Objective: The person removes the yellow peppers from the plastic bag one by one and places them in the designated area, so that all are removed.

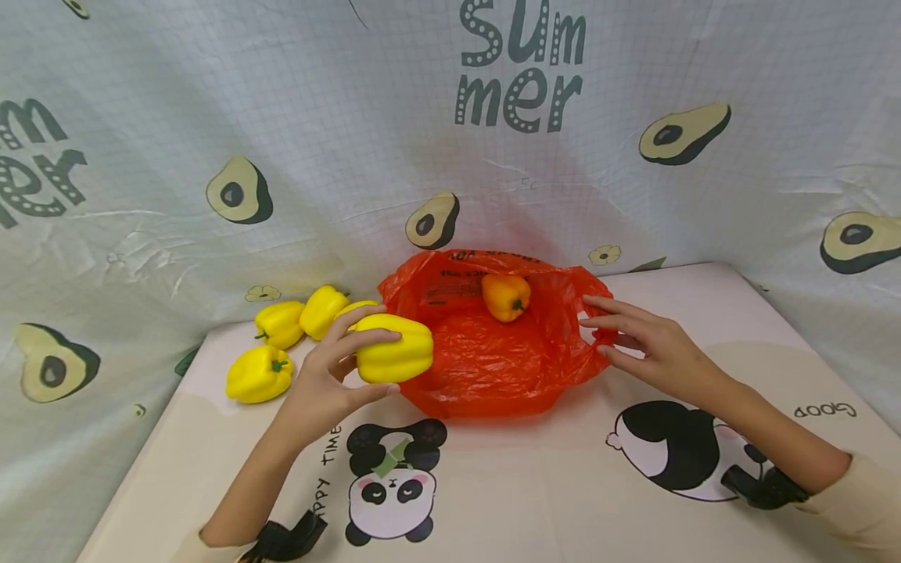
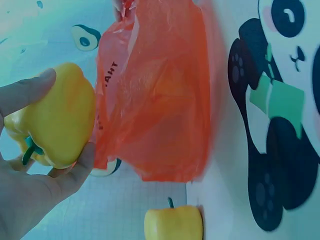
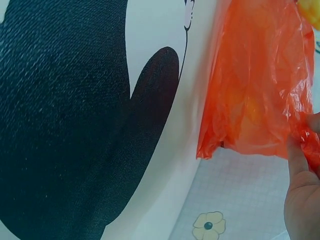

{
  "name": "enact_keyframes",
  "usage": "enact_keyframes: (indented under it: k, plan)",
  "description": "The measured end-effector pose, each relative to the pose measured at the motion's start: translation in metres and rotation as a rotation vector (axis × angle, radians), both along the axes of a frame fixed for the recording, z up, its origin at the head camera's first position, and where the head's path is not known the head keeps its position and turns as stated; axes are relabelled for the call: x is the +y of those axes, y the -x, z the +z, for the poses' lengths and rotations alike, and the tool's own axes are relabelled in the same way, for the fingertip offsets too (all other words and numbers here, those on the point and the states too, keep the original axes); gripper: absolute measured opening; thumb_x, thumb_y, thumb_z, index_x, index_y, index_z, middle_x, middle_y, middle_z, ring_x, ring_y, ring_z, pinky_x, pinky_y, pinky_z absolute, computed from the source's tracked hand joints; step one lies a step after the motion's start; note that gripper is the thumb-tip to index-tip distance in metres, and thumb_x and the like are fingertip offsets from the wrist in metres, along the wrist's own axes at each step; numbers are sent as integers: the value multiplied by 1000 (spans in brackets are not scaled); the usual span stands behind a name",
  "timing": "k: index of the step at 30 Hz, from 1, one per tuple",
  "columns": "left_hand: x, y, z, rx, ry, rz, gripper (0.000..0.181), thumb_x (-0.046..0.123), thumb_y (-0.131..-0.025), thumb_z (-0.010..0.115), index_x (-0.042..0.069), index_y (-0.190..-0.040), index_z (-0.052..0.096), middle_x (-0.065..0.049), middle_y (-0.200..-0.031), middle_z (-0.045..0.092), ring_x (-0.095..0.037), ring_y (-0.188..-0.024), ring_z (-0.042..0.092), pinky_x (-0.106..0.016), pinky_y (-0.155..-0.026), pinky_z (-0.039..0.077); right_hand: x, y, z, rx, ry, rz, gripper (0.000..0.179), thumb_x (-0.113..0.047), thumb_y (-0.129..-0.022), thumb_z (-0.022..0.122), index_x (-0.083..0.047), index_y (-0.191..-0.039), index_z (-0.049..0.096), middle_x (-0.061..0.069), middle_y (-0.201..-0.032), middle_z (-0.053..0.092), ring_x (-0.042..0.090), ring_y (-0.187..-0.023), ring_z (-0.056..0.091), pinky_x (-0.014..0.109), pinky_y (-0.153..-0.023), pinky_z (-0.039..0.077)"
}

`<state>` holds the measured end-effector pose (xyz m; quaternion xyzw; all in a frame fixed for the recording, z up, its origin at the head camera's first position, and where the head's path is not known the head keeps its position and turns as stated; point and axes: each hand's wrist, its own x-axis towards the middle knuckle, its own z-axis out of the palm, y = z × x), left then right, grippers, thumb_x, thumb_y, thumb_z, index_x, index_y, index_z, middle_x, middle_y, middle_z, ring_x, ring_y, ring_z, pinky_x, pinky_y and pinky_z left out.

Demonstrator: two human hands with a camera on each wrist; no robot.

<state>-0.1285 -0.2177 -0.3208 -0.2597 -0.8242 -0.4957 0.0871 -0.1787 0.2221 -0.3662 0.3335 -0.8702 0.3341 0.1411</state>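
In the head view a yellow bell pepper (image 1: 396,349) is gripped by my left hand (image 1: 334,383), fingers over its top and thumb below. It is held at the left rim of an open red plastic bag (image 1: 486,360). My right hand (image 1: 651,344) pinches the bag's right edge, where the film is crumpled. Inside the bag, against its back wall, lies another bell pepper (image 1: 505,297) that looks orange. The left wrist view shows the held pepper (image 2: 60,115) beside the bag (image 2: 160,100), its green stem toward the palm.
Several more yellow bell peppers (image 1: 259,374) sit on the table (image 1: 549,485) left of the bag, partly behind my left hand. Behind the table hangs a pale curtain (image 1: 338,156) printed with avocados. Panda drawings (image 1: 391,500) decorate the tabletop.
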Motion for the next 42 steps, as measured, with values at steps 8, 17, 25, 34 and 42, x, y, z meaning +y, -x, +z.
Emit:
enact_keyframes:
  k: [8,17,25,34,42]
  plan:
    - [-19,-9,1,8,-57,-22,58,-14,-72,83,4,-125,67,-6,-153,39,-19,-133,45,-23,-102,49,0,0,-1,-1,8,8,50,1,-86,78,-11,-133,67,10,-150,52,33,-129,55,11,-87,50]
    - [-36,-12,3,37,-41,27,59,-18,-71,82,0,-124,65,-10,-154,37,-19,-136,40,-19,-101,48,1,-1,-2,7,-10,1,50,0,-85,79,-11,-133,67,11,-150,53,31,-126,57,17,-85,54]
    - [-49,-15,7,76,-36,94,61,-22,-70,80,-2,-126,64,-10,-153,38,-19,-134,41,-16,-99,48,2,-2,-1,0,-7,0,49,1,-85,79,-10,-132,67,11,-149,53,32,-128,56,21,-85,56]
    - [-61,-13,10,126,53,218,64,-20,-70,82,2,-127,65,-7,-152,40,-13,-131,41,-11,-96,46,3,-2,-1,3,-4,3,49,1,-85,79,-10,-131,68,11,-149,53,33,-129,54,31,-83,58]
    - [-74,-9,5,104,90,281,67,-18,-72,81,4,-133,62,-7,-153,39,-9,-126,44,-8,-95,45,4,-2,0,-3,0,4,49,1,-85,78,-9,-132,67,11,-149,53,33,-128,55,17,-86,54]
